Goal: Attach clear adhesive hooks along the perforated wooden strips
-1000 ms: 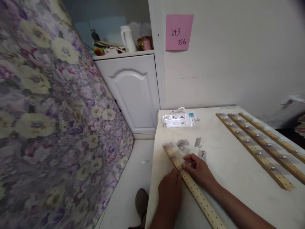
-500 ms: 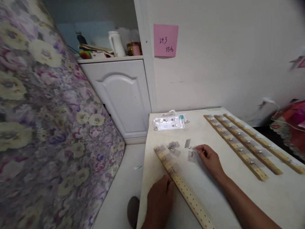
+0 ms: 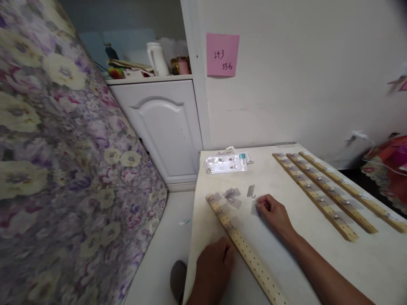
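A light wooden strip with rows of small holes [image 3: 252, 260] runs diagonally along the near left part of the table. Several clear square pieces with metal hooks sit along its far end. Beside that strip's left edge, my left hand [image 3: 213, 264] is closed with curled fingers; what is inside them is hidden. My right hand [image 3: 274, 214] reaches in from the right, its fingertips pinched on a clear adhesive hook [image 3: 254, 210] lying on the table. Just beyond stands another clear hook piece [image 3: 251, 190], tilted. A small pile of clear hooks [image 3: 231, 195] lies to the left.
Three wooden strips bearing hooks [image 3: 313, 192] lie side by side on the table's right. Blister packaging [image 3: 226, 164] rests near the back edge. A white cabinet [image 3: 162, 131] and floral curtain [image 3: 79, 182] are on the left, with a pink note [image 3: 222, 54] on the wall.
My right hand has moved slightly left, and its fingertips now cover part of the clear hook. My left hand has shifted down a little beside the strip.
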The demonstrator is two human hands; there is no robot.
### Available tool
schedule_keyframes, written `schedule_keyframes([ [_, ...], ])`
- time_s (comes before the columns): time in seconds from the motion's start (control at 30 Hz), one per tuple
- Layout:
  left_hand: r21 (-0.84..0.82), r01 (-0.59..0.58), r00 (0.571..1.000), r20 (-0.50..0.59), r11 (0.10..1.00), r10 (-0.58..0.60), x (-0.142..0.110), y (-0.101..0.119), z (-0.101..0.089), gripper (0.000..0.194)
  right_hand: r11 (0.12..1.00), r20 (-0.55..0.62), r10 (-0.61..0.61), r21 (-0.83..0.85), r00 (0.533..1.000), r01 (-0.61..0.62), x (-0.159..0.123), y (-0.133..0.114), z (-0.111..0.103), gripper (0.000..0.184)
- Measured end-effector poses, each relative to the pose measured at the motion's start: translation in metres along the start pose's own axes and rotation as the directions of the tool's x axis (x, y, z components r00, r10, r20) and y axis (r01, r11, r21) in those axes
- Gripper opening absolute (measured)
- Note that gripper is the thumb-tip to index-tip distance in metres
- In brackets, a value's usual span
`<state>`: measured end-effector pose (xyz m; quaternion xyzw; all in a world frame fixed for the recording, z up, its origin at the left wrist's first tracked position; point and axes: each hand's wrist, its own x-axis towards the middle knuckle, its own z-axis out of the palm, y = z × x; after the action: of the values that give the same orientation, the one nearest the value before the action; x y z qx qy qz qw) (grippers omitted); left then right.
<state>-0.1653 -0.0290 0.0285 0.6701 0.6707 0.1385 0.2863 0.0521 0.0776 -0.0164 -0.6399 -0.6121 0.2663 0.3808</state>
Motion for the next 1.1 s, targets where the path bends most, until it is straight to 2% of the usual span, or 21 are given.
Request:
schedule_keyframes([
  [0.1, -0.207, -0.068, 0.994, 0.074, 0.976, 0.085, -0.003, 0.005, -0.002, 0.021, 0.998, -0.023, -0.001, 0.066, 1.000, 0.003, -0.003, -0.004, 0.000, 0.011],
  [0.17, -0.379, -0.086, 0.982, 0.122, 0.921, 0.142, -0.005, 0.009, 0.001, 0.020, 0.993, -0.063, -0.027, 0.117, 0.998, 0.034, -0.008, -0.009, -0.001, 0.009],
  [0.3, -0.646, 0.023, 0.961, 0.226, 0.763, 0.162, -0.006, 0.013, 0.014, 0.016, 0.967, -0.158, -0.178, 0.153, 0.971, 0.202, -0.026, -0.029, -0.008, 0.005],
  [0.37, -0.759, 0.084, 0.952, 0.252, 0.646, 0.172, -0.004, 0.014, 0.021, 0.017, 0.932, -0.151, -0.296, 0.171, 0.943, 0.320, -0.038, -0.039, -0.010, 0.003],
  [0.43, -0.849, 0.108, 0.957, 0.230, 0.518, 0.176, -0.001, 0.015, 0.025, 0.027, 0.878, -0.111, -0.411, 0.217, 0.905, 0.426, -0.048, -0.047, -0.008, 0.005],
  [0.53, -0.921, 0.094, 0.982, 0.148, 0.378, 0.116, 0.003, 0.017, 0.023, 0.042, 0.763, -0.072, -0.590, 0.275, 0.804, 0.585, -0.061, -0.051, -0.002, 0.013],
  [0.6, -0.934, 0.079, 0.992, 0.108, 0.348, 0.064, 0.003, 0.018, 0.019, 0.044, 0.676, -0.068, -0.696, 0.274, 0.715, 0.684, -0.066, -0.051, 0.002, 0.019],
  [0.67, -0.938, 0.061, 0.996, 0.080, 0.340, 0.041, 0.003, 0.019, 0.014, 0.040, 0.614, -0.052, -0.763, 0.254, 0.645, 0.747, -0.069, -0.050, 0.004, 0.023],
  [0.87, -0.959, 0.083, 0.996, 0.092, 0.271, 0.017, 0.003, 0.020, 0.014, 0.027, 0.513, -0.012, -0.846, 0.256, 0.533, 0.820, -0.067, -0.056, 0.003, 0.021],
  [1.0, -0.952, 0.114, 0.993, 0.113, 0.284, -0.019, 0.005, 0.019, 0.017, 0.022, 0.485, 0.012, -0.863, 0.301, 0.505, 0.821, -0.068, -0.060, 0.002, 0.021],
  [1.1, -0.955, 0.109, 0.994, 0.109, 0.276, -0.016, 0.006, 0.018, 0.017, 0.020, 0.523, 0.012, -0.835, 0.331, 0.551, 0.785, -0.070, -0.058, -0.001, 0.023],
])
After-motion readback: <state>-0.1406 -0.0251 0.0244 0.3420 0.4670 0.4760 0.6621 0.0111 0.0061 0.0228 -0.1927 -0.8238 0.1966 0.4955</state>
